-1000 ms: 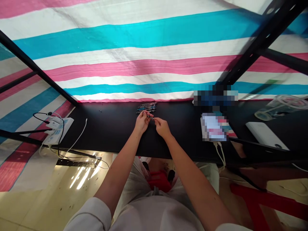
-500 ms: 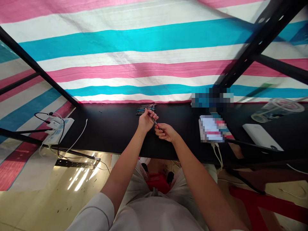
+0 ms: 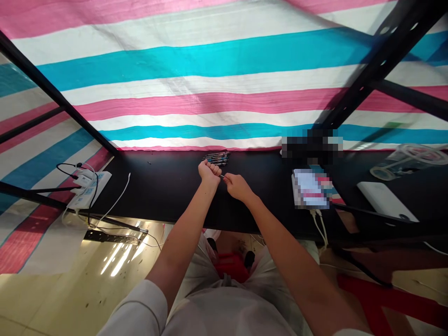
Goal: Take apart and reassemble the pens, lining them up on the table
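My left hand [image 3: 209, 171] is closed in a fist around a pen [image 3: 222, 176], most of which is hidden by the fingers. Only a short, thin piece shows between the two hands. On that end my right hand [image 3: 238, 187] is closed in a pinch, with thumb and forefinger pressed together. Just beyond my left hand, several dark pens with blue and pale parts [image 3: 220, 158] lie side by side on the black table [image 3: 168, 186].
At left sit a white power strip [image 3: 94, 190] and a loose white cable [image 3: 121, 199]. To the right are a blurred-out phone-like device [image 3: 310, 189], a white power bank [image 3: 383, 200] and a clear plastic cup [image 3: 402, 163]. Striped sheeting [image 3: 210, 60] hangs behind.
My left hand has turned and closed into a fist around the pen. My right fingers have shifted to its end, and less of the pen shows. The view has moved slightly.
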Available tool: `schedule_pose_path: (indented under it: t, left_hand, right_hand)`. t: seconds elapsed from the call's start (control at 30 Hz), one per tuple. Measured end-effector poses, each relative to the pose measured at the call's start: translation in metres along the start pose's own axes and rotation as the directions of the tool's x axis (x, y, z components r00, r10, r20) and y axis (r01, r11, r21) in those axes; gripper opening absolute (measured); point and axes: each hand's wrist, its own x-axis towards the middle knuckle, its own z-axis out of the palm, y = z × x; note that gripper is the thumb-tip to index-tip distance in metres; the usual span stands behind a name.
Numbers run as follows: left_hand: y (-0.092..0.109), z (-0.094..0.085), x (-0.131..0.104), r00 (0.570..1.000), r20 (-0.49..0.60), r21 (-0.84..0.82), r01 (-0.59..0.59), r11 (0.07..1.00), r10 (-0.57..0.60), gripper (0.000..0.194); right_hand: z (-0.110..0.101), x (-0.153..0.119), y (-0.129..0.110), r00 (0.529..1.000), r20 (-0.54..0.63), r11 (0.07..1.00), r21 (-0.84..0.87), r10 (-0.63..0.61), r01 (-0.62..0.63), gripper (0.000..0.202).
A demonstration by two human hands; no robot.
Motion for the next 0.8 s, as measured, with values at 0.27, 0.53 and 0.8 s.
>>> schedule_pose_path:
  t: [0.27,0.53,0.8]
  left_hand:
    - [-0.007,-0.029,0.022,0.952,0.301,0.268,-0.144,0.953,0.059,0.011]
    - [-0.016,-0.077,0.036,0.835,0.527,0.462,-0.439,0.771,0.160,0.038]
    - [-0.020,-0.073,0.029,0.851,0.474,0.565,-0.490,0.664,0.225,0.046]
  right_hand:
    - [0.006,0.003,0.024,0.976,-0.213,0.992,0.129,0.032,-0.005,0.016]
    - [0.006,0.007,0.043,0.941,-0.330,0.996,0.030,-0.070,0.085,0.015]
    - [0.001,-0.007,0.038,0.923,-0.385,0.983,0.155,-0.028,0.094,0.024]
